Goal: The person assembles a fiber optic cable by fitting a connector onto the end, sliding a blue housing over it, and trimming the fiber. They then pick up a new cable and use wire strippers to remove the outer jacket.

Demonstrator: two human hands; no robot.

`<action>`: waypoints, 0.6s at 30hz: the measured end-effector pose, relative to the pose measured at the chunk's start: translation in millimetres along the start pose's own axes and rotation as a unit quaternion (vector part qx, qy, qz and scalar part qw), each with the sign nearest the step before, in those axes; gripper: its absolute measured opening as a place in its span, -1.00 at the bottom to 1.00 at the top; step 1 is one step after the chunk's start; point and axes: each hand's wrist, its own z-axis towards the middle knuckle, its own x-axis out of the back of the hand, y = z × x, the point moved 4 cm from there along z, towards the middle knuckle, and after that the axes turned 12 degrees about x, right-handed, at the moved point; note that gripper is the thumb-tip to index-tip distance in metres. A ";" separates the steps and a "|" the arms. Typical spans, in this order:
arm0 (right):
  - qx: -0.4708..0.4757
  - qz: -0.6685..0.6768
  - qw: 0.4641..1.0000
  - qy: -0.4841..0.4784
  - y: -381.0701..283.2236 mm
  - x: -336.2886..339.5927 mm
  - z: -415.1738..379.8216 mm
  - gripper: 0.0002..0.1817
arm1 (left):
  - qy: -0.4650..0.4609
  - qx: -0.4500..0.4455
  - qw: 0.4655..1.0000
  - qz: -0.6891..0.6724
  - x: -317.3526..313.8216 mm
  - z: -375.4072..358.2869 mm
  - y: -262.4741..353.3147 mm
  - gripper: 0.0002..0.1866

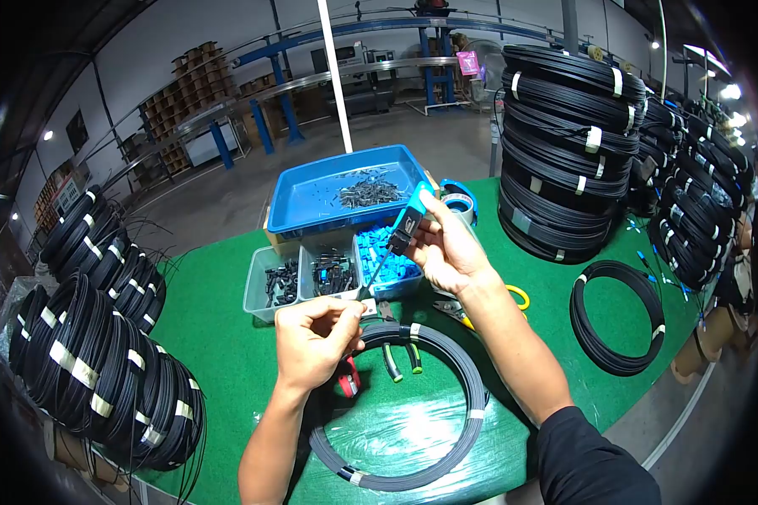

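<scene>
My right hand [451, 248] is closed around a black and blue handheld tool [409, 220], tilted above the bins. A thin black cable runs from the tool's lower end down to my left hand [320, 337], whose thumb and fingers pinch it. Below my hands lies a coil of black cable [473, 379] with white tape bands. Inside the coil's upper part are pliers with green and black handles [392, 362], and a red-handled tool [349, 380] sits beside my left wrist. Yellow-handled scissors [516, 298] are partly hidden behind my right forearm.
A blue tray [282, 202] of small black pieces stands behind clear bins [261, 314] of black parts and a bin of blue parts [385, 244]. Tall cable coil stacks [564, 151] stand right, more coils [101, 370] left. A single coil [583, 328] lies at right.
</scene>
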 end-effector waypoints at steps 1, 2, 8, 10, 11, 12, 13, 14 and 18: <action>0.007 -0.009 1.000 0.000 -0.9 -1.1 -0.6 -0.47 | 0.000 0.001 1.000 0.000 -0.3 0.1 0.0 -0.88; 0.005 -0.009 1.000 0.001 -0.8 -1.3 -0.8 -0.47 | 0.000 0.002 1.000 0.000 -0.7 0.0 0.1 -0.88; 0.014 -0.004 1.000 -0.011 -3.1 -4.2 -3.6 -0.59 | 0.010 0.000 1.000 0.023 -1.5 -0.7 0.6 -0.89; 0.016 -0.010 1.000 -0.004 -3.8 -2.0 -1.9 -0.61 | 0.016 0.005 1.000 0.021 -1.8 -0.9 0.6 -0.89; 0.015 -0.010 1.000 -0.004 -4.0 -1.8 -1.8 -0.61 | 0.017 0.008 1.000 0.022 -2.1 -1.1 1.0 -0.88; 0.018 -0.015 1.000 -0.004 -4.5 -1.6 -2.2 -0.61 | 0.017 0.011 1.000 0.023 -2.0 -1.2 1.0 -0.88; 0.020 -0.021 1.000 -0.004 -4.9 -1.5 -2.8 -0.62 | 0.018 0.012 1.000 0.023 -1.8 -1.0 1.0 -0.88; 0.019 -0.020 1.000 -0.004 -5.2 -2.0 -3.8 -0.62 | 0.020 0.021 0.999 0.021 -1.3 -0.8 0.3 -0.88; 0.041 -0.036 0.998 -0.024 -6.9 -2.3 -2.7 -0.62 | 0.021 0.033 0.999 0.017 0.6 -0.7 -0.8 -0.87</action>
